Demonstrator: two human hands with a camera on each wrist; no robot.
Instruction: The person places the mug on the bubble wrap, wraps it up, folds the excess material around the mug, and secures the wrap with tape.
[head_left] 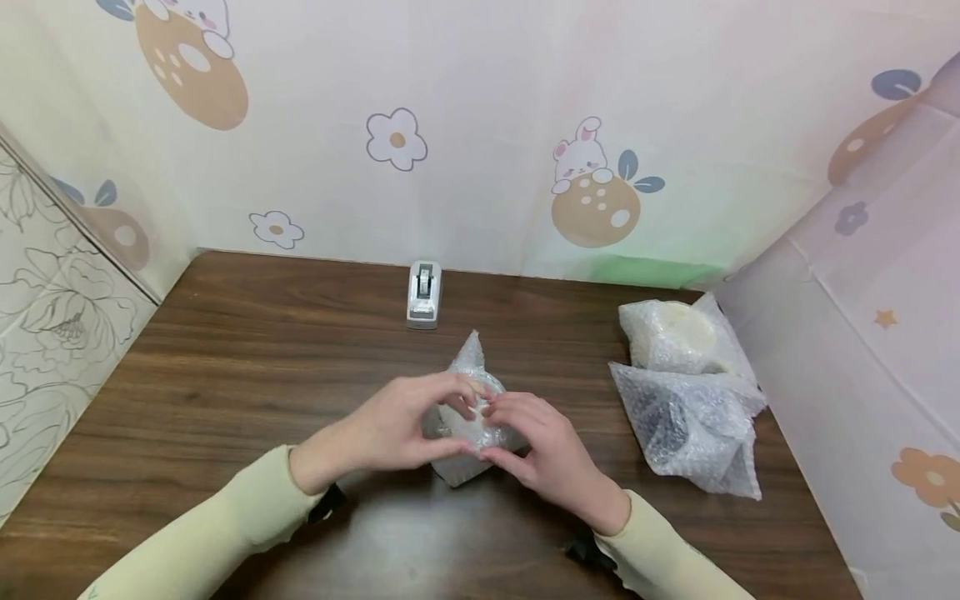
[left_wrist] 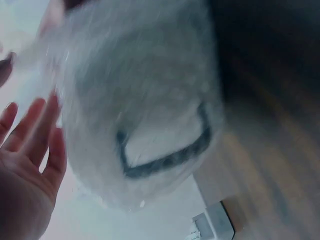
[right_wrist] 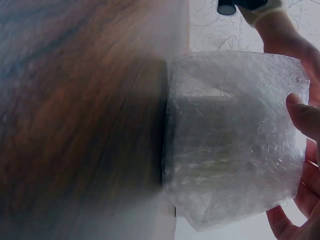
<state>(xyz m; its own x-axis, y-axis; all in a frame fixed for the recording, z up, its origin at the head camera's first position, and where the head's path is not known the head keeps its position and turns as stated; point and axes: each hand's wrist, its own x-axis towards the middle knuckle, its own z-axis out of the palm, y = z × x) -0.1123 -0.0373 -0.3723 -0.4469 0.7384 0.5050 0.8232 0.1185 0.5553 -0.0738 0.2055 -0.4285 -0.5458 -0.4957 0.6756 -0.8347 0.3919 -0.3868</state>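
Observation:
A bubble-wrapped bundle (head_left: 459,471) stands on the table between my two hands, and a pointed tip of loose wrap sticks out at its far side. My left hand (head_left: 397,421) pinches the upper edge of the bubble wrap with thumb and curled fingers. On the other side my right hand (head_left: 547,446) pinches the same edge, its thumb tip close to the left thumb. In the left wrist view a dark, squared C-shaped outline (left_wrist: 167,162) shows through the wrap. Blurred layers hide what the bundle (right_wrist: 235,140) holds.
A white tape dispenser (head_left: 424,294) stands near the table's back edge. Two more bubble-wrapped bundles lie at the right: one with a pale round thing (head_left: 682,329) inside, and a looser one (head_left: 693,437) in front. Patterned sheeting (head_left: 480,167) borders the wooden table (head_left: 247,358).

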